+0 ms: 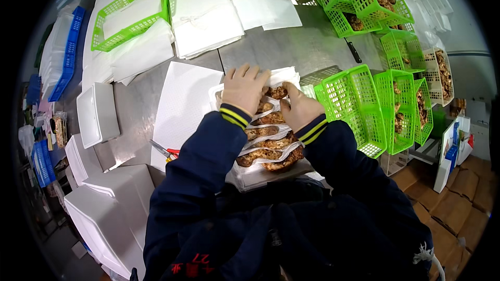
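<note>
Brown, knobbly mushrooms [266, 131] lie in rows in a white box [240, 179], with folded white paper [260, 145] between the rows. My left hand [245, 88], in a pale glove, is spread over the box's far left part, its fingers stretched out and slightly apart. At the far end, my gloved right hand [303, 108] has its index finger and thumb around the right end of a mushroom [277, 92]. The left hand's palm hides part of the contents beneath. A larger mushroom [284, 161] sits at the near end.
White paper sheets [205, 31] and a green basket [164, 0] lie at the back left. Red-handled scissors [165, 151] rest left of the box. White containers [99, 114] stand farther left. Green baskets [354, 109], some with mushrooms, line the right. A black-handled knife [354, 52] lies beyond.
</note>
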### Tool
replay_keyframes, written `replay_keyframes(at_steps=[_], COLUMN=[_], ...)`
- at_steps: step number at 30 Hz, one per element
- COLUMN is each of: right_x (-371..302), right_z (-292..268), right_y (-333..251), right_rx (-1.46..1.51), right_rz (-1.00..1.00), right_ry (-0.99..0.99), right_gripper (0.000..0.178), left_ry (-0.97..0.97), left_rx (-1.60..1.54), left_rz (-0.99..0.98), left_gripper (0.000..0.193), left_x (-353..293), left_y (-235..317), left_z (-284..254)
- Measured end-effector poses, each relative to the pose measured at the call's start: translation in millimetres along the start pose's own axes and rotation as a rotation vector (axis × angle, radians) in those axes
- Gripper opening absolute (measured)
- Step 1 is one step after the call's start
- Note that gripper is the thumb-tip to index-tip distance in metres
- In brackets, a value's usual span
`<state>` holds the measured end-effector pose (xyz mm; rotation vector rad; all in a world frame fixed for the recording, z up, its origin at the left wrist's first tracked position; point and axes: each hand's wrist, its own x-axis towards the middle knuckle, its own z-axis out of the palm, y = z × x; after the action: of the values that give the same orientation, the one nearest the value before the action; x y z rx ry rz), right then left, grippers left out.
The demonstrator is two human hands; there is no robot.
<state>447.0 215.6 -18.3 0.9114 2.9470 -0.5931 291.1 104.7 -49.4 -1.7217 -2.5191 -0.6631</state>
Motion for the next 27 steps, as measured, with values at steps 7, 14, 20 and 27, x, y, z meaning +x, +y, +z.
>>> replay_keyframes(at_steps=[7,14,20,27], right_x=[24,10,19,14], right_z=[11,2,10,22], right_y=[-24,-18,-25,-17], right_rx=[-0.023,0.076,-0.118,-0.075], right_rz=[0.246,0.226,0.137,0.105], right_ry=[-0.104,-0.05,-0.027,0.016], right_gripper=[0.086,0.086,0.1,0.088], left_ry=[-0.149,-0.204,-0.2,-0.014], left_rx=[-0.128,-0.318,-0.367,-0.247], left_rz=[-0.018,-0.04,-0.067,0.161], left_gripper=[0.025,0.026,0.025,0.035], left_x=[22,29,25,21], left_y=[-14,-28,-28,-26], left_z=[3,-3,-4,9])
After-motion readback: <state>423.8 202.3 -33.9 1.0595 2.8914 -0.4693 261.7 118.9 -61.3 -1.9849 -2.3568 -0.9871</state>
